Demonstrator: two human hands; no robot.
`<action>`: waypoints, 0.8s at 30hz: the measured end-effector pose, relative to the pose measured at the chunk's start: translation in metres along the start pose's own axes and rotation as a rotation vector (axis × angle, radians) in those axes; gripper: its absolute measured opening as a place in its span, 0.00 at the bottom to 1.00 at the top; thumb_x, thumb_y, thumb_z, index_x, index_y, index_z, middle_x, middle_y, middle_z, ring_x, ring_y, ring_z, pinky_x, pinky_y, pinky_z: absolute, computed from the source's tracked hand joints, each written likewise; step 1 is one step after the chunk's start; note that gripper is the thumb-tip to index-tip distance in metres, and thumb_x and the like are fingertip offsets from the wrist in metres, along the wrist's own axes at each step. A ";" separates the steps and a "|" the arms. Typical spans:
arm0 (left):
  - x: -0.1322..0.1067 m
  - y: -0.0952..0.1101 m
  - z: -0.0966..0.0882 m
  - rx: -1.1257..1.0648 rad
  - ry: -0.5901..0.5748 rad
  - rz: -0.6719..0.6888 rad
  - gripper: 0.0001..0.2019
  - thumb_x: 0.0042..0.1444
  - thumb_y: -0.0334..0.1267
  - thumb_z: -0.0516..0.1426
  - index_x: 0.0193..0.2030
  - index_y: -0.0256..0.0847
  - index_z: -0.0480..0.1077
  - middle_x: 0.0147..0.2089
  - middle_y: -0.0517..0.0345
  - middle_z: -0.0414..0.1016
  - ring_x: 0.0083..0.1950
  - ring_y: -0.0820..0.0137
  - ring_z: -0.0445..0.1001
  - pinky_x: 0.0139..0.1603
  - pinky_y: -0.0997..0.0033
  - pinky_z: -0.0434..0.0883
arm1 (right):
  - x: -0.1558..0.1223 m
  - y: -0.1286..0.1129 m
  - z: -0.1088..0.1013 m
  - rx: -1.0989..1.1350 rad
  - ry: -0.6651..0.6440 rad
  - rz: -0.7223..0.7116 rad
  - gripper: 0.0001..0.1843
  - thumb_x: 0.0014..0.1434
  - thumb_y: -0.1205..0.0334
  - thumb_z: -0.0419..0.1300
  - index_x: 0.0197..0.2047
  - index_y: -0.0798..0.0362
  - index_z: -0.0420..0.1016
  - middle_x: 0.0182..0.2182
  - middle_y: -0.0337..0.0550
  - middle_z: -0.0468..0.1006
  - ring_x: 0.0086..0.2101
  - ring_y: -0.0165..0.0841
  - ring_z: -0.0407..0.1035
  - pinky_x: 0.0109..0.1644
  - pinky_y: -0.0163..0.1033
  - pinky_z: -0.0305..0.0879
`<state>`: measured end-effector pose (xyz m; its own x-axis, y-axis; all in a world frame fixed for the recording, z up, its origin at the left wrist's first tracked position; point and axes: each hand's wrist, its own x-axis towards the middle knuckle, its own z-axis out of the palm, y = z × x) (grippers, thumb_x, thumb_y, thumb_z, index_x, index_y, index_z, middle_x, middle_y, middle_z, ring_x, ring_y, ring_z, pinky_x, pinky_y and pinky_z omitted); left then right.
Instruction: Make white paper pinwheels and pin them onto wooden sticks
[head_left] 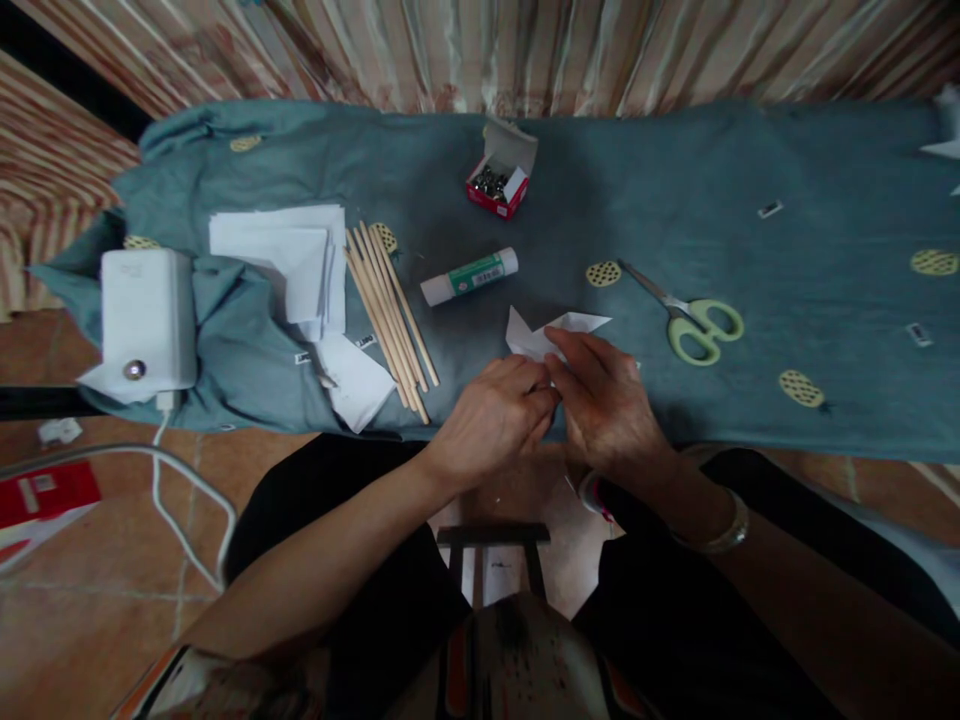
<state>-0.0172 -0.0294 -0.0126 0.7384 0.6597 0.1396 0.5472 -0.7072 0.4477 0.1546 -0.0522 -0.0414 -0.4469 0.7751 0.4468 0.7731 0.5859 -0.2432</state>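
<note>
Both my hands work a small piece of folded white paper (551,332) at the near edge of a table covered in blue-grey cloth (675,190). My left hand (495,415) is curled, its fingers pinching the paper's near part. My right hand (604,400) lies over the paper with fingers pressed on it, and its index finger points left along a fold. Most of the paper is hidden under my fingers; two pointed corners stick out beyond them.
Green-handled scissors (694,320) lie to the right, a glue stick (469,277) just beyond the paper. Several wooden sticks (390,310), white paper sheets (289,255), a red box of pins (499,170) and a white block with a cable (146,320) are to the left.
</note>
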 end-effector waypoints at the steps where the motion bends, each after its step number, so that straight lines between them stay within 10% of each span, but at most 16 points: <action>1: 0.000 0.000 0.000 -0.003 0.002 -0.005 0.11 0.64 0.33 0.51 0.37 0.34 0.75 0.38 0.50 0.73 0.41 0.65 0.68 0.43 0.65 0.68 | 0.000 0.000 -0.001 -0.011 -0.004 0.003 0.18 0.64 0.71 0.49 0.57 0.56 0.64 0.56 0.59 0.71 0.56 0.46 0.65 0.53 0.54 0.67; 8: -0.001 0.002 -0.001 0.011 0.004 -0.006 0.13 0.65 0.34 0.50 0.38 0.35 0.75 0.37 0.51 0.72 0.42 0.64 0.68 0.44 0.64 0.67 | 0.000 0.006 -0.020 0.038 -0.024 0.137 0.24 0.63 0.69 0.48 0.62 0.44 0.59 0.60 0.50 0.68 0.58 0.46 0.64 0.56 0.56 0.65; 24: -0.002 -0.013 -0.002 -0.340 0.280 -0.128 0.10 0.63 0.35 0.54 0.40 0.36 0.77 0.37 0.52 0.75 0.42 0.69 0.74 0.46 0.68 0.71 | 0.009 0.012 -0.029 0.406 -0.040 0.658 0.29 0.55 0.58 0.62 0.59 0.53 0.66 0.41 0.47 0.81 0.33 0.37 0.75 0.38 0.46 0.76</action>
<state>-0.0267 -0.0207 -0.0167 0.5131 0.8126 0.2765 0.4320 -0.5228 0.7349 0.1723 -0.0451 -0.0154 0.0253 0.9971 0.0714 0.6632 0.0367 -0.7476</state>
